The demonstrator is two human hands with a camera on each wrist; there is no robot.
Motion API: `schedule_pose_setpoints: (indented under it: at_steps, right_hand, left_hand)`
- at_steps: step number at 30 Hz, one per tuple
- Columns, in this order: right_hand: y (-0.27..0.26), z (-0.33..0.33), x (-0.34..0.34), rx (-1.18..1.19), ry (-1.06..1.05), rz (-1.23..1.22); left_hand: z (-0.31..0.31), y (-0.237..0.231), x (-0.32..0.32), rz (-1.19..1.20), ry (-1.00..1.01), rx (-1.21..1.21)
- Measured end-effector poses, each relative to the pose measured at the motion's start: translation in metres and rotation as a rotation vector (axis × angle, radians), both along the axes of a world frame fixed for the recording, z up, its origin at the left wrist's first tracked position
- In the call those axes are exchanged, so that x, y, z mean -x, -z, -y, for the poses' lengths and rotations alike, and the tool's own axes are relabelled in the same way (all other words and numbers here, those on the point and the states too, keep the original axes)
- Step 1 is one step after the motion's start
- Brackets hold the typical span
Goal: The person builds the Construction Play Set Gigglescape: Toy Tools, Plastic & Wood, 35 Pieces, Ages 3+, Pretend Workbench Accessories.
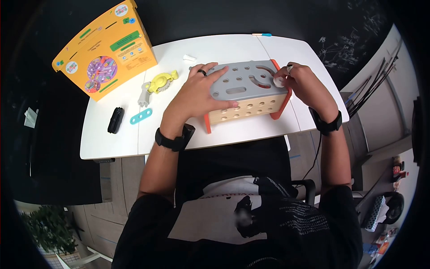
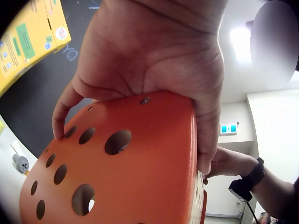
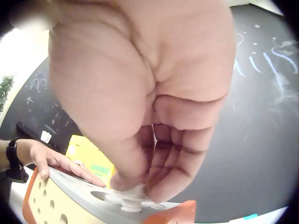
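A toy workbench (image 1: 257, 107) stands on the white table, with a holed grey top, pale wooden sides and orange ends. My left hand (image 1: 197, 94) grips its left end, thumb down the near wooden side and fingers spread over the grey top. In the left wrist view the palm lies against the holed orange end panel (image 2: 154, 154). At the right end of the top, beside the curved slot, my right hand (image 1: 302, 83) pinches a white round plastic piece (image 1: 278, 82). The right wrist view shows that piece (image 3: 131, 205) under the fingertips, close over the grey surface.
Left of the workbench lie a yellow and grey toy tool (image 1: 162, 83), a teal strip with holes (image 1: 141, 116) and a black case (image 1: 115, 120). A small white piece (image 1: 189, 58) lies behind. The large yellow box (image 1: 107, 54) stands at the back left, a marker (image 1: 262, 34) at the far edge.
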State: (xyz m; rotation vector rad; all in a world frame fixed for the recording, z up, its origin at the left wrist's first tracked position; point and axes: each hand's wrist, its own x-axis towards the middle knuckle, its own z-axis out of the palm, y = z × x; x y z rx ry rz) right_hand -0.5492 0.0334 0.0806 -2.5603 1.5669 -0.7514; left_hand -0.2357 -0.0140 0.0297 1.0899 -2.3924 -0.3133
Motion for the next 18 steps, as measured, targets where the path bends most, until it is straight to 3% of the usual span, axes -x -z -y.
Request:
schedule_pose_setpoints:
  at_steps: [2,3,5,6,8,11,15,17,18]
  right_hand:
    - [-0.016,-0.008,-0.014,-0.151,0.194,-0.081]
    - [-0.022,-0.009,-0.019,-0.151,0.193,-0.082]
    - [-0.029,-0.009,-0.025,-0.240,0.397,-0.260]
    - [-0.026,-0.008,-0.021,-0.239,0.393,-0.263]
    - [-0.012,-0.007,-0.005,-0.097,0.038,0.091]
    - [-0.003,-0.002,0.000,-0.013,-0.053,0.060]
    - [-0.016,-0.007,-0.013,-0.089,0.086,-0.031]
    - [-0.027,-0.011,-0.021,-0.208,0.343,-0.246]
    - [-0.024,-0.011,-0.018,-0.207,0.342,-0.247]
  left_hand:
    - [0.000,0.000,0.000,-0.002,0.003,-0.010]
    - [0.000,0.000,0.000,-0.004,0.002,-0.020]
    - [0.000,0.001,0.000,-0.014,0.000,-0.016]
    - [0.000,0.002,-0.001,-0.023,0.000,-0.011]
    - [0.000,0.002,0.000,-0.012,-0.011,-0.004]
    - [-0.001,0.001,0.000,-0.007,-0.014,-0.002]
    - [-0.003,-0.002,0.001,0.020,-0.028,-0.076]
    - [-0.002,-0.002,0.000,0.018,-0.026,-0.072]
    - [-0.002,-0.002,0.000,0.018,-0.023,-0.067]
